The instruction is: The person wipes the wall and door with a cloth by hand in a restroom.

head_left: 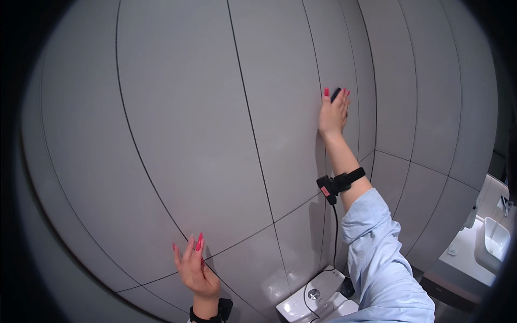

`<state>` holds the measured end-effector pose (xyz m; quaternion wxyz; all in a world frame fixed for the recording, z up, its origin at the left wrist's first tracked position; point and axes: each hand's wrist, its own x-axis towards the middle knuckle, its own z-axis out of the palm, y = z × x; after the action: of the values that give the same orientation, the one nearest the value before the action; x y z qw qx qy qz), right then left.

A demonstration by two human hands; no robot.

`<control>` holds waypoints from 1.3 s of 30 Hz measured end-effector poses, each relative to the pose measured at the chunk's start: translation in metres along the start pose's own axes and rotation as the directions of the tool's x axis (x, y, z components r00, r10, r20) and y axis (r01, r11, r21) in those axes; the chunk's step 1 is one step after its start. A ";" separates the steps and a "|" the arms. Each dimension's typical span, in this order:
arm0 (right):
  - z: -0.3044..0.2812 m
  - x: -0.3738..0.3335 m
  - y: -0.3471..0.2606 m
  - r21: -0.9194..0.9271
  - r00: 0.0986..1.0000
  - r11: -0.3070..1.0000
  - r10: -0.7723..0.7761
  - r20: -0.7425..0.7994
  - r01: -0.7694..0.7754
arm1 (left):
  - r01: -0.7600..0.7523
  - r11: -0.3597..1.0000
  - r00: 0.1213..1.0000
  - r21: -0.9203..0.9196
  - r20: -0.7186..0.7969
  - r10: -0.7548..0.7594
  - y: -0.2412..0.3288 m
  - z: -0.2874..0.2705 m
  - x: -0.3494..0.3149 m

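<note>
High on the grey tiled wall [183, 107], my right hand [334, 116] is raised with the arm stretched out. Between its thumb and fingers shows the end of a small dark object [336, 95]; most of it is covered by the hand, so its kind is unclear. The hand lies against the tiles or very close to them. Lower and to the left, my left hand [197, 269] is held up near the wall, its fingers apart and nothing in them. Whether its fingertips touch the tiles I cannot tell.
A white toilet [323, 293] with a round flush button stands below, near the wall. A black cable [336, 237] hangs from the band [339, 184] on my right wrist. At the far right are a counter [458, 255], a white basin [494, 239] and a tap [505, 205].
</note>
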<state>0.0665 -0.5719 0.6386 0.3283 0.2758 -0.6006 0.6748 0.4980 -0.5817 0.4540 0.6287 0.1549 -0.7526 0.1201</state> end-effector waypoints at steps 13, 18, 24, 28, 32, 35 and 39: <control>0.027 -0.145 -0.221 0.265 0.476 0.511 -0.860 0.185 0.818 | -0.139 0.987 0.984 -0.076 0.105 0.146 0.007 0.019 -0.001; 0.022 -0.161 -0.226 0.439 0.193 0.253 -0.965 0.179 0.862 | -0.041 0.983 0.999 -0.179 0.010 0.044 0.009 0.038 -0.007; 0.018 -0.070 -0.191 0.244 0.491 0.512 -0.859 0.146 0.823 | -0.127 0.988 0.989 0.087 0.092 0.119 0.002 0.042 -0.008; 0.009 -0.014 -0.152 0.142 0.624 0.635 -0.773 0.116 0.760 | -0.054 0.967 0.984 0.251 0.178 0.008 0.003 0.040 -0.014; 0.011 0.033 -0.093 0.131 0.709 0.709 -0.703 0.054 0.693 | -0.016 0.950 0.977 0.310 0.208 -0.051 0.005 0.039 -0.016; -0.002 0.060 -0.043 0.083 0.831 0.833 -0.553 0.059 0.548 | -0.037 0.946 0.971 0.322 0.236 -0.042 0.005 0.035 -0.020; -0.002 0.065 -0.014 0.079 0.937 0.939 -0.340 0.083 0.334 | -0.024 0.952 0.971 0.306 0.232 -0.050 0.000 0.021 -0.030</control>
<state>0.0357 -0.5615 0.6970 0.4012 0.4168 -0.5376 0.6134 0.4839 -0.5874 0.4209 0.5036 0.2689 -0.7933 0.2118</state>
